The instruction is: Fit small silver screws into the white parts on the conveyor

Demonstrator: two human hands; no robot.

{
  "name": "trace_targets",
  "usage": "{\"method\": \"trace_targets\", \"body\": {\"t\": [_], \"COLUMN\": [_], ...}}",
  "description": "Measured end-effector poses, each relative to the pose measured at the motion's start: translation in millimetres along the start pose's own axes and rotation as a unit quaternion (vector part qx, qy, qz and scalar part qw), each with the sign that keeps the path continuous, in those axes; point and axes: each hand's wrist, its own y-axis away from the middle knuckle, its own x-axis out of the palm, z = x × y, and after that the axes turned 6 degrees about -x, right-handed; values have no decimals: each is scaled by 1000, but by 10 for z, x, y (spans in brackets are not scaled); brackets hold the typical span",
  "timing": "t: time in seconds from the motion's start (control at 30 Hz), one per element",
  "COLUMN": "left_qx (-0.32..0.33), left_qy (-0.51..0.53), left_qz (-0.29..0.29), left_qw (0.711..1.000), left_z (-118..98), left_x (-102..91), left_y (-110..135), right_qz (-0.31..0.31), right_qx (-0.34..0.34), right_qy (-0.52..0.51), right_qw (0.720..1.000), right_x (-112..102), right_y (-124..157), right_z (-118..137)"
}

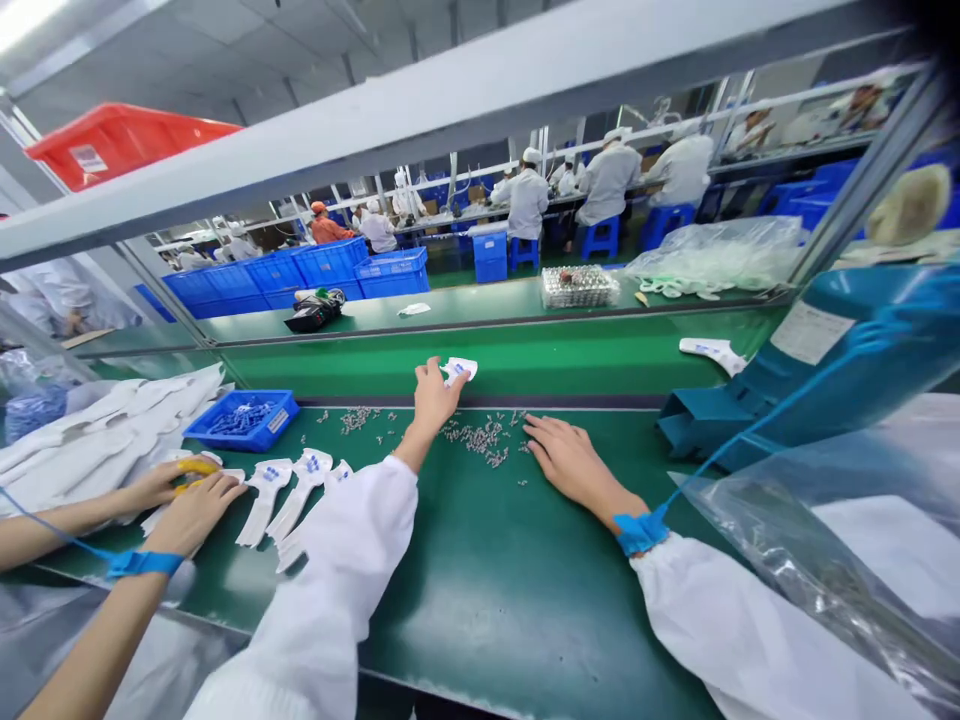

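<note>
My left hand [435,402] grips a white plastic part [460,371] with blue marks, held up over the far edge of the green work surface. My right hand [571,462], with a blue wrist band [641,532], lies low with fingers stretched out. Its fingertips reach the edge of a scattered pile of tiny metal pieces [480,437]; whether one is under them is too small to tell. More of these pieces [358,418] lie left of my left hand. Several white handle-shaped parts [301,490] rest beside my left sleeve.
At left, a co-worker's hands [187,510] work with a yellow-handled tool [196,466]. A blue tray [244,420] holds small blue pieces. White parts [97,425] are stacked behind. A teal machine [817,350] and a plastic bag [847,540] stand right. Another white part [712,352] lies on the green ledge.
</note>
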Motion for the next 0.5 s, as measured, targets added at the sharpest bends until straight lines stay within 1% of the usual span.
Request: {"method": "trace_targets", "body": {"t": [0.07, 0.13, 0.23, 0.3, 0.37, 0.4, 0.47, 0.5], "left_qx": [-17, -25, -19, 0, 26, 39, 59, 62], "left_qy": [-8, -16, -35, -57, -87, -102, -130, -142], "left_qz": [-11, -19, -20, -15, -4, 4, 18, 22], "left_qw": [1000, 999, 999, 998, 996, 994, 990, 988], "left_z": [-161, -310, -462, -472, -381, -296, -55, 96], "left_x": [167, 302, 434, 441, 345, 252, -13, -170], "left_y": [-228, -330, -327, -272, -182, -115, 88, 235], "right_qz": [-13, -25, -18, -1, 7, 6, 5, 6], "right_qx": [6, 11, -4, -22, -24, -19, -4, 2], "right_qy": [18, 37, 48, 46, 41, 36, 20, 13], "right_qw": [1000, 999, 999, 999, 999, 999, 1000, 1000], "right_x": [-12, -20, -28, -43, -72, -89, -119, -131], "right_y": [-17, -35, -56, -56, -43, -32, -3, 13], "right_z": [39, 60, 73, 82, 77, 64, 16, -14]}}
